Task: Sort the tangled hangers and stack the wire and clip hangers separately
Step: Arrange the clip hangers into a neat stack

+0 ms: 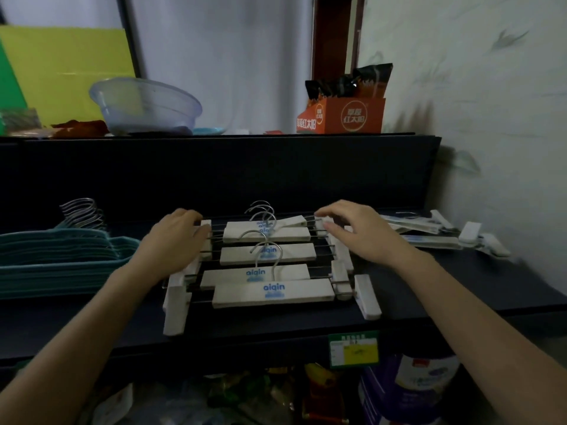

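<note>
The clip hangers (267, 265) lie flat in front of me on the dark shelf (429, 289), overlapping like steps from the front edge back toward the rear panel. Each long wooden bar runs left to right, and the metal hooks point away from me. The bars are pale flat wood with blue print, thin metal rods run out of both ends, and blocky white clips sit on the rods, the nearest ones jutting over the shelf edge.

My left hand (181, 231) is on the left-end clips of the farther hangers, fingers bent down against them; I cannot tell whether they grip. My right hand (352, 231) hovers at the right end, fingers spread and loosely bent, tips touching the clips there.

Below the shelf edge hang a green and yellow price label (352, 351) and a tin (426, 378). To my left lies a neat stack of teal hangers (61, 256), fuzzy-looking, with metal hooks bunched at the back. To my right, more clip hangers (435, 231) lie in a loose heap by the wall. On the higher ledge stand a clear plastic bowl (147, 107) and an orange box (346, 115).
</note>
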{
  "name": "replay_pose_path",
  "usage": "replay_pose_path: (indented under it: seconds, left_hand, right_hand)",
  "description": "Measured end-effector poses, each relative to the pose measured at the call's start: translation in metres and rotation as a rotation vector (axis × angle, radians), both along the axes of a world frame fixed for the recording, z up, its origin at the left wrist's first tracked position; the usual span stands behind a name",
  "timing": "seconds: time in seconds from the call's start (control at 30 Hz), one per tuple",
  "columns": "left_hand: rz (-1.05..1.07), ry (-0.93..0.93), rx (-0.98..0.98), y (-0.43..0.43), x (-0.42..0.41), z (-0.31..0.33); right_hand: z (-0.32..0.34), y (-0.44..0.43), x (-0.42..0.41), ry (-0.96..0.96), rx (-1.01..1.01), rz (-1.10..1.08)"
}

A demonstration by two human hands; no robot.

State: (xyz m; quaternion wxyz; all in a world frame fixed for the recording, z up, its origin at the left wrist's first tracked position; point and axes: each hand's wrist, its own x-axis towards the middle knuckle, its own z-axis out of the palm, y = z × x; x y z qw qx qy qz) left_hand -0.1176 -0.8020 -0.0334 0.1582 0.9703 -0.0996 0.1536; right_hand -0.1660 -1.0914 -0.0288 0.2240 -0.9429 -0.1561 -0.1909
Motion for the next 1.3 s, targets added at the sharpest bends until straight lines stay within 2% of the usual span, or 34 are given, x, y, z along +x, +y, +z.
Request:
replay_pose_path:
  seconds: [0.17,0.27,0.37,0.57,0.77,0.9,1.1,1.3]
  left_hand:
    - [0.218,0.24,-0.01,-0.004,0.045,-0.007]
    - [0.218,0.337,-0.225,-0.004,0.054,-0.008]
    - [0.176,0.417,-0.438,0.001,0.06,-0.01]
    - [0.146,0.475,-0.68,0.007,0.064,-0.01]
    - [0.136,0.464,-0.796,0.008,0.062,-0.013]
    - [0.14,0.437,-0.792,0.006,0.062,-0.016]
    - [0.088,0.393,-0.612,0.008,0.05,-0.016]
    - [-0.039,0.125,-0.327,0.009,0.003,-0.004]
  right_hand:
    - [-0.006,0.011,0.058,0.137,-0.113,-0.146]
    - [-0.012,0.012,0.072,0.228,-0.095,-0.263]
    - [-0.012,0.011,0.078,0.27,-0.059,-0.286]
    - [-0.012,0.013,0.08,0.252,-0.068,-0.324]
    - [-0.015,0.017,0.081,0.227,-0.072,-0.36]
    - [-0.017,0.017,0.081,0.196,-0.087,-0.375]
    - [-0.013,0.018,0.075,0.212,-0.124,-0.329]
    - [0.01,0.016,0.028,0.131,-0.119,-0.113]
